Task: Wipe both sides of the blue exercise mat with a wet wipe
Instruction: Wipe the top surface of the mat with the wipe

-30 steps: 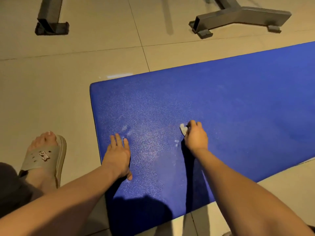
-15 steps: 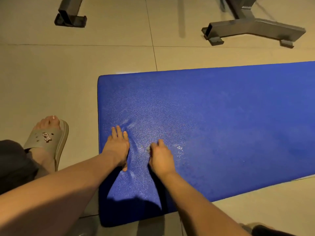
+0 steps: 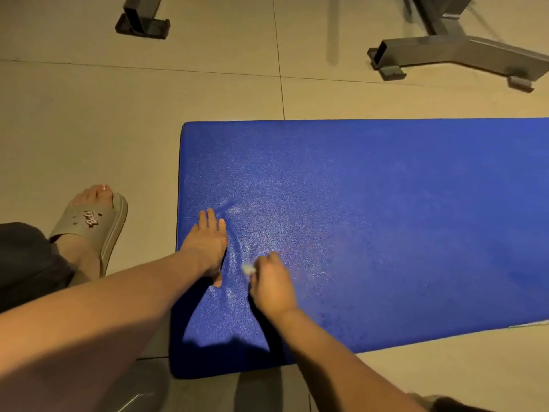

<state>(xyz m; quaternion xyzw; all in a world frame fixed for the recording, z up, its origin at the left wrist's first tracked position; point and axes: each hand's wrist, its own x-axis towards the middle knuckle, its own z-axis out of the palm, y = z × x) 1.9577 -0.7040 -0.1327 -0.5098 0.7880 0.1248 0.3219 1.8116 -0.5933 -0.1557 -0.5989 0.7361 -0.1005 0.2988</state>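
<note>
Since one second ago, we are bringing our right hand (image 3: 273,285) back beside our left hand (image 3: 208,245), its fingers clamped on the wet wipe (image 3: 248,269) against the blue exercise mat (image 3: 386,203). Our left fingers are lying straight and together, pressing near the mat's left edge. The mat is lying flat on the floor (image 3: 89,129).

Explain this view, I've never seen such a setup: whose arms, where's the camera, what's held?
No machine here: a person works bare-handed, and the one camera sits on their head, looking forward and down. The blue exercise mat lies flat on the tiled floor. The left hand rests flat on the mat, fingers straight. The right hand pinches a small crumpled wet wipe against the mat beside it. A sandal stands left of the mat; grey metal frame feet stand beyond it.
</note>
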